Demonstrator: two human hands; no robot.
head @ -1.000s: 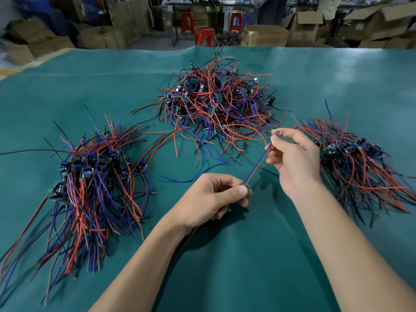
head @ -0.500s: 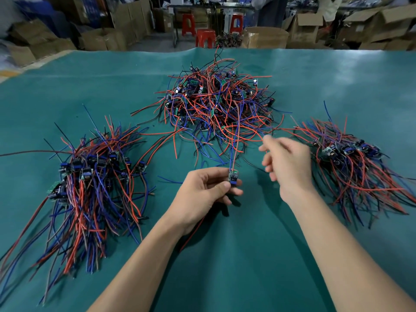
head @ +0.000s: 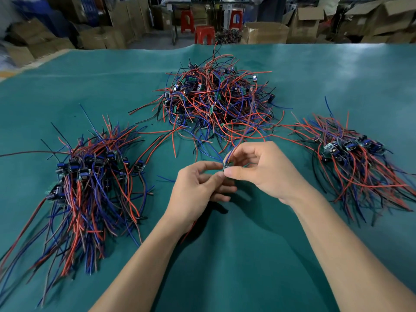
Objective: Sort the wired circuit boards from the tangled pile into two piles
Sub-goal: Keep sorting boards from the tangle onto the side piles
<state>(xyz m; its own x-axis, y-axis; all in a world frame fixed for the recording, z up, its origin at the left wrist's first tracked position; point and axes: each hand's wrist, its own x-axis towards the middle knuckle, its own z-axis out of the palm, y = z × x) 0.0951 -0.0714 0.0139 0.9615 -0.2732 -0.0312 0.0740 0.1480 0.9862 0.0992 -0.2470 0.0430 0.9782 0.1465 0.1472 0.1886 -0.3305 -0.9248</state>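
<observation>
A tangled pile (head: 216, 102) of small green circuit boards with red, blue and black wires lies at the table's middle back. A sorted pile (head: 90, 176) with wires combed towards me lies on the left, and another sorted pile (head: 351, 161) on the right. Between them, in front of the tangle, my left hand (head: 198, 190) and my right hand (head: 263, 170) meet over one small wired board (head: 227, 165). Both pinch it with thumb and fingers. Its wires run up and back into the tangled pile.
The green table cover (head: 225, 255) spreads wide around the piles. Beyond the far edge stand cardboard boxes (head: 265, 32) and red stools (head: 203, 34) on the workshop floor.
My right hand let go of the wire ends and came left and down to the board. My left hand has risen slightly, and the two now hold the board together.
</observation>
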